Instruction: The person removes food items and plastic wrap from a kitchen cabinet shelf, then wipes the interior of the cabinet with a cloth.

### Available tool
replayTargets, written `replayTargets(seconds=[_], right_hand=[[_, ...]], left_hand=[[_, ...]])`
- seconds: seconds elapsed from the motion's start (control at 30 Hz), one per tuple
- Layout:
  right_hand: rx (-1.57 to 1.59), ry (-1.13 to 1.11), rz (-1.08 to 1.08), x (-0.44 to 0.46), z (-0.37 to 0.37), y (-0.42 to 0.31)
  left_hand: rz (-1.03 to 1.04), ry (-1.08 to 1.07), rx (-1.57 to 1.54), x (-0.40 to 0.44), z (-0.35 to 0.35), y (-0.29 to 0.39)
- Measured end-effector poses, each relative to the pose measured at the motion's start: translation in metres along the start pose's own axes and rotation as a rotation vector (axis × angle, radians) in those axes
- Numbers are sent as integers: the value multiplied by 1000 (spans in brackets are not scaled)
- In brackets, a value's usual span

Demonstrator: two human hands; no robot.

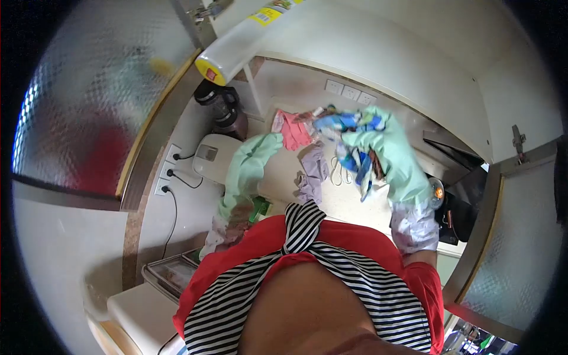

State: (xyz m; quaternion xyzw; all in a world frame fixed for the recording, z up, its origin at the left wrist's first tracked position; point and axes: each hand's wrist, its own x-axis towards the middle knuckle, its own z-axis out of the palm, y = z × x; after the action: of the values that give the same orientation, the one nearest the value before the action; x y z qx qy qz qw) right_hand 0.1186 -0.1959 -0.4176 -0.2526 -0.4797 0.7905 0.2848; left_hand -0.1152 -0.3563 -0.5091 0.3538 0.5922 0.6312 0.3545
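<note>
Both my hands wear long mint-green rubber gloves. My right hand grips a bunched blue, white and brown patterned cloth, and part of it hangs down over the counter. My left hand is at the left, its fingers stretched out beside a pink rubber glove. Whether it touches the pink glove I cannot tell. Between my hands lies a crumpled lilac cloth on the white counter. A looped white cord rests right of it.
Overhead, a cling-film box juts from the open cabinet. Frosted glass doors flank me on both sides. A blender and a white appliance stand at left, near plugged-in cords. A black stove is at right.
</note>
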Motion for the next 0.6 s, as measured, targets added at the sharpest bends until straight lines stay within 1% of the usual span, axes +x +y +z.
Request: replayTargets(seconds=[0.07, 0.13, 0.2, 0.23, 0.27, 0.3, 0.33, 0.37, 0.4, 0.43, 0.47, 0.53, 0.6], right_hand=[[-310, -14, -32, 15, 21, -33], [-673, 25, -98, 35, 53, -59], [-1084, 6, -252, 65, 78, -68], [-1145, -41, -513, 105, 76, -51], [-1208, -78, -772, 137, 74, -33], [-1290, -34, -771, 140, 85, -33], [-1373, 13, -764, 141, 95, -32], [-1418, 130, -840, 140, 101, -24], [-1462, 238, -913, 136, 99, -16], [-1474, 277, -897, 129, 88, -19], [-1435, 260, -874, 124, 79, -22], [-1410, 254, -850, 108, 68, -25], [-1346, 280, -701, 75, 43, -40]], left_hand=[[-165, 7, -130, 2, -4, -6], [-132, -2, -107, 3, -17, -28], [179, -63, 111, 2, -28, -47], [185, -100, 108, -2, -24, -40], [45, -9, -30, -10, -18, -29], [-102, 75, -160, -17, -12, -23], [-121, 84, -129, -18, -13, -25], [-138, 99, -100, -17, -15, -27], [-141, 52, -102, -17, -15, -29], [-179, 71, -84, -18, -19, -28], [-215, 98, -64, -18, -22, -28], [-191, 84, -59, -22, -30, -33], [-167, 84, -48, -24, -32, -35]])
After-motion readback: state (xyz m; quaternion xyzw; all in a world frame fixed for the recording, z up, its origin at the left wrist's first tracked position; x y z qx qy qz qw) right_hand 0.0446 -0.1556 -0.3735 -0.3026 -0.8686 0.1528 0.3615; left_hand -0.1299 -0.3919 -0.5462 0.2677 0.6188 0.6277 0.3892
